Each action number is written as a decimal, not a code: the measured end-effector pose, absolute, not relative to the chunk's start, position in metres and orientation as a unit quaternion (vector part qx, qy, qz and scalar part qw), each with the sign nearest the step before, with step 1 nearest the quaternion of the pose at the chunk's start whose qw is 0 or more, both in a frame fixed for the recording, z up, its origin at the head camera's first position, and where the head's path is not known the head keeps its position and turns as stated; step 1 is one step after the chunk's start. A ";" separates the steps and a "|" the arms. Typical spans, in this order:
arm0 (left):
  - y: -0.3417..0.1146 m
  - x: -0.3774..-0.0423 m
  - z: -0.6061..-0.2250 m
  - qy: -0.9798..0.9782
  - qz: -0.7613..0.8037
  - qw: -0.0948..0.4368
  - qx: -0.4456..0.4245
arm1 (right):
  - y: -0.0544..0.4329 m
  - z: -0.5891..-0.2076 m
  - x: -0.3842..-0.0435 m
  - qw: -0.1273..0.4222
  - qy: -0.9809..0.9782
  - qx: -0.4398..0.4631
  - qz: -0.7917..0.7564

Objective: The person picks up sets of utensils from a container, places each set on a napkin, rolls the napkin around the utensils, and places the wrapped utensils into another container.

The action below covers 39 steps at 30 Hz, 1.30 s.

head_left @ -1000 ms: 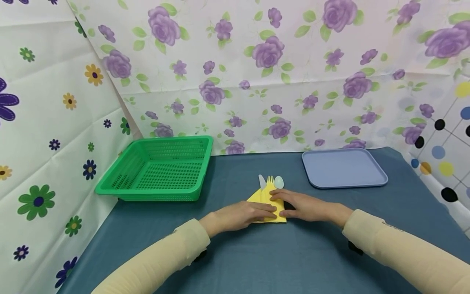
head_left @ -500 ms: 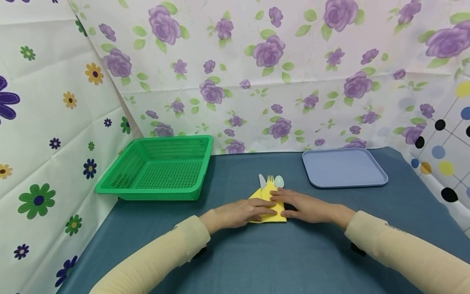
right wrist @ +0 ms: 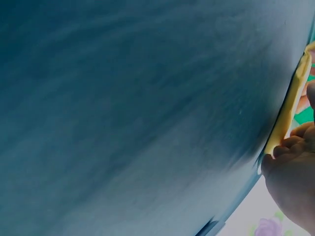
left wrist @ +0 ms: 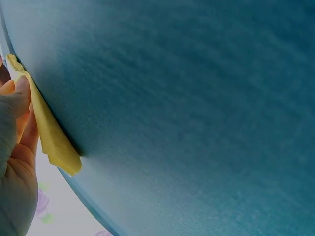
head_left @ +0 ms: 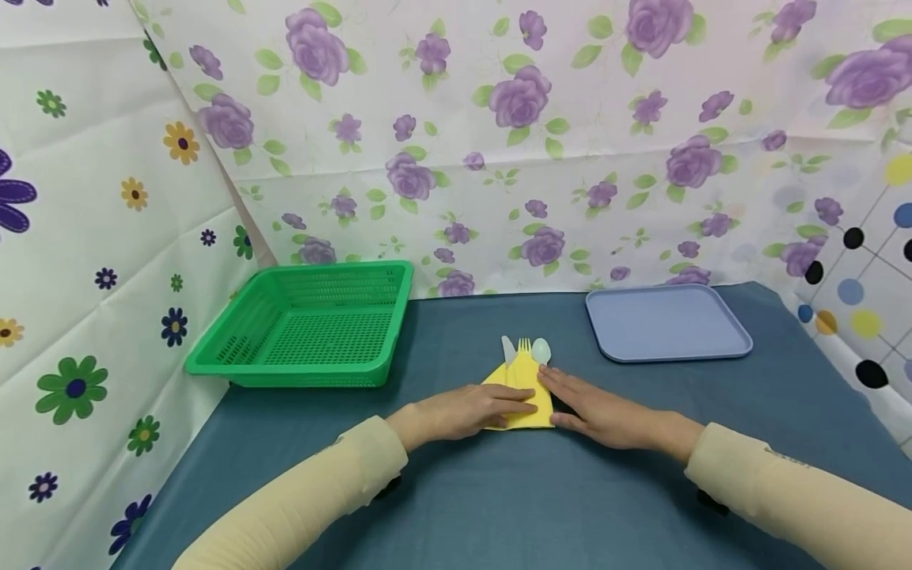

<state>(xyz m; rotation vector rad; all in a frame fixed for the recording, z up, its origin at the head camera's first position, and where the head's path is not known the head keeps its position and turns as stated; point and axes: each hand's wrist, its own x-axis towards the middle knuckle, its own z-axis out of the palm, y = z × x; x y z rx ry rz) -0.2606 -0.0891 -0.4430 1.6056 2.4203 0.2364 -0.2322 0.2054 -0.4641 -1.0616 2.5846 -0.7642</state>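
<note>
A folded yellow napkin lies on the blue cloth in the head view. Out of its top stick a pale knife, a yellow fork and a pale green spoon; their handles are hidden in the folds. My left hand rests over the napkin's lower left, fingers extended across it. At the right edge is my right hand, fingers fairly straight, fingertips just at the border below the spoon. The left wrist view shows the left thumb near the napkin's edge.
A green plastic basket stands at the back left. At the back right lies a blue-grey tray. Floral sheets hang behind and beside the blue tablecloth.
My right hand has slid right and slightly toward me, off the napkin's face to its right edge. The left hand has stayed nearly in place, and the napkin with its cutlery looks unmoved.
</note>
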 end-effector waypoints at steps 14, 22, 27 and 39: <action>-0.091 -0.262 -0.447 0.828 0.093 0.123 0.539 | 0.195 -0.462 -0.224 0.102 0.895 -0.369 -0.227; -0.090 -0.262 -0.446 0.827 0.091 0.120 0.542 | 0.197 -0.465 -0.227 0.110 0.898 -0.361 -0.228; -0.090 -0.262 -0.446 0.827 0.094 0.125 0.539 | 0.200 -0.464 -0.220 0.090 0.905 -0.385 -0.156; -0.092 -0.262 -0.448 0.827 0.107 0.126 0.538 | 0.216 -0.454 -0.194 0.134 0.892 -0.417 -0.112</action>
